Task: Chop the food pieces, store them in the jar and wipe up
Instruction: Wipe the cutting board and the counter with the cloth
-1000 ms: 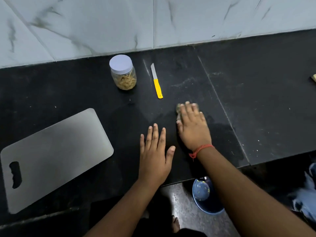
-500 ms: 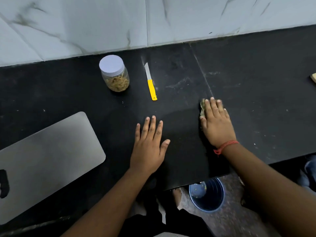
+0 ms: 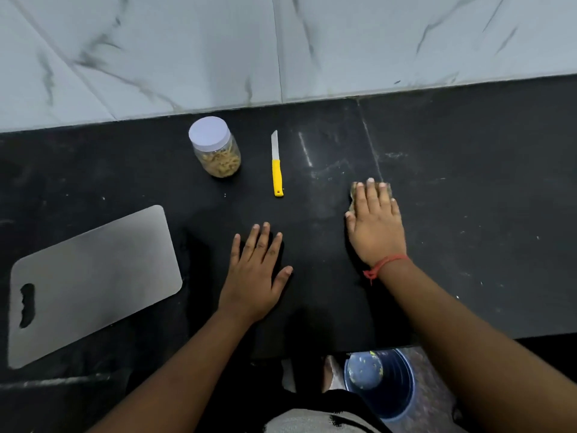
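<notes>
The right hand (image 3: 376, 225) lies flat with straight fingers pressing a cloth (image 3: 354, 196) onto the black counter (image 3: 468, 182), right of the knife (image 3: 276, 165); only the cloth's edges show past the fingertips. It looks soft, thin and limp, so it probably bunches under pressure and is best worked under a flat palm or lifted by pinching an exposed edge. The left hand (image 3: 254, 273) rests open and spread on the counter, holding nothing. By count: one cloth, one yellow-handled knife, one lidded jar (image 3: 215, 148) with chopped pieces inside, near the wall, one grey cutting board (image 3: 90, 282) at the left, and one bucket (image 3: 381, 382) below the counter's edge
</notes>
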Demonstrator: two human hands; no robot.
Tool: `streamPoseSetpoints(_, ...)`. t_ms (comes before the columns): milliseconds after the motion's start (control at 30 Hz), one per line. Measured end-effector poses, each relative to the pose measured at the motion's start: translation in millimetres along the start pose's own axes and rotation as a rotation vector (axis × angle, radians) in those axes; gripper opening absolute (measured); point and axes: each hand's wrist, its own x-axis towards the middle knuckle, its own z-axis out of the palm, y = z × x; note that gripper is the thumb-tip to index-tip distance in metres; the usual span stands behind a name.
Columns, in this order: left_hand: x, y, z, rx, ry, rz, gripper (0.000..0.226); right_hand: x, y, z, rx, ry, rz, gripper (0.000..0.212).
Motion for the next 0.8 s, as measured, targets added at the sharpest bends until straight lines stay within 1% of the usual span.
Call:
streamPoseSetpoints(100,0.1,-1.0,0.4,-0.005,-0.012,0.001,0.070,6.1,-5.9,4.0,-0.071,-0.067,-0.348,0.060)
streamPoseSetpoints(133,-0.1,-1.8,0.5,-0.010,-0.017,0.004,0.069,13.2,-1.4,0.8,-0.058,-0.069,-0.319,0.059)
streamPoseSetpoints(200,0.1,-0.9,1.3,-0.016,-0.017,0.003,0.069,26.3,4.1,-3.6,0.000,-0.024,-0.041,0.059)
streamPoseSetpoints(233,-0.2,-0.4,1.5,-0.018,-0.013,-0.001,0.068,26.8,-1.3,-2.2,0.003,-0.015,0.031,0.060)
streamPoseSetpoints(267,-0.2,-1.2,1.5,-0.021,-0.008,-0.006,0.068,24.7,-10.6,1.0,-0.018,-0.022,-0.020,0.060)
streamPoseSetpoints(333,-0.6,-2.7,2.2,-0.027,-0.001,-0.003,0.068,19.2,-19.4,6.1,-0.063,-0.062,-0.288,0.060)
streamPoseSetpoints(367,-0.4,-3.1,2.4,-0.028,-0.001,0.001,0.068,21.9,-18.4,6.0,-0.063,-0.077,-0.344,0.060)
streamPoseSetpoints(400,0.2,-3.0,2.5,-0.029,-0.003,0.004,0.068,26.3,-17.6,4.7,-0.042,-0.074,-0.291,0.060)
streamPoseSetpoints(467,0.0,-1.8,1.7,-0.035,0.002,-0.001,0.067,27.1,-28.6,3.0,-0.005,-0.042,-0.090,0.060)
streamPoseSetpoints(500,-0.7,-2.6,1.0,-0.037,0.012,-0.004,0.067,21.8,-41.3,5.7,-0.011,-0.035,-0.100,0.061)
streamPoseSetpoints(567,-1.3,-2.4,0.0,-0.050,0.030,0.010,0.066,6.7,-56.9,10.0,-0.054,-0.067,-0.347,0.062)
streamPoseSetpoints(600,-1.7,-3.1,-0.4,-0.055,0.039,0.017,0.066,3.6,-59.3,11.0,-0.056,-0.087,-0.431,0.062)
streamPoseSetpoints(633,-1.9,-3.4,-0.4,-0.062,0.045,0.019,0.066,4.6,-60.1,10.8,-0.039,-0.092,-0.410,0.061)
streamPoseSetpoints(700,-2.5,-3.3,-1.1,-0.083,0.062,0.010,0.065,6.0,-70.3,7.0,-0.006,-0.070,-0.230,0.062)
streamPoseSetpoints(733,-3.2,-3.0,-1.4,-0.098,0.077,0.006,0.065,1.3,-80.2,9.4,-0.003,-0.069,-0.232,0.062)
streamPoseSetpoints(767,-3.7,-3.8,-2.2,-0.116,0.098,0.008,0.064,-5.8,-91.6,13.1,-0.005,-0.079,-0.344,0.062)
streamPoseSetpoints(800,-4.4,-4.3,-2.8,-0.134,0.119,0.012,0.064,-12.4,-100.1,15.8,0.002,-0.100,-0.500,0.062)
